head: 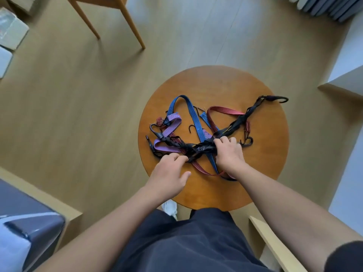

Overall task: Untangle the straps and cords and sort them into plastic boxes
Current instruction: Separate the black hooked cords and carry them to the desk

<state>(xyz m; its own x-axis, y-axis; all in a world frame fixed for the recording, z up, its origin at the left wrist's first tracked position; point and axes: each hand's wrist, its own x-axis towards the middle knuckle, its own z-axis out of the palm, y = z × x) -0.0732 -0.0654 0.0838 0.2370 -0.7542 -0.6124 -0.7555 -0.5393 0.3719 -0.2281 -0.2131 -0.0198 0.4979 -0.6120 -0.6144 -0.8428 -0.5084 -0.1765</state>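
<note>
Tangle of straps and cords heaped on the round table, nearer its front edge. Black cord running from a hook at the far right down into the knot. Blue strap, red strap and purple strap looped over and under one another around it.

Best freed one piece at a time, black cord first, lying as it seems to on top of the rest. Pin the knot with one hand and feed a free end back through with the other. Avoid hard pulls, likely to cinch the elastic tighter. Mind the small hook near the blue strap, apt to snag a neighbouring loop.

Left hand: fingers curled, tips pinching the black cord at the near left of the knot, thumb out to the side and touching nothing. Right hand: fingers curled down over the black cord where it crosses the blue strap, gripping it. Cannot tell whether the blue strap is caught in that grip too. Hands near each other, not touching, knot between them.

No plastic boxes plainly in view. Grey shape at the lower left too blurred to name. Sorting apparently not begun: every piece seen lies on the table.
</note>
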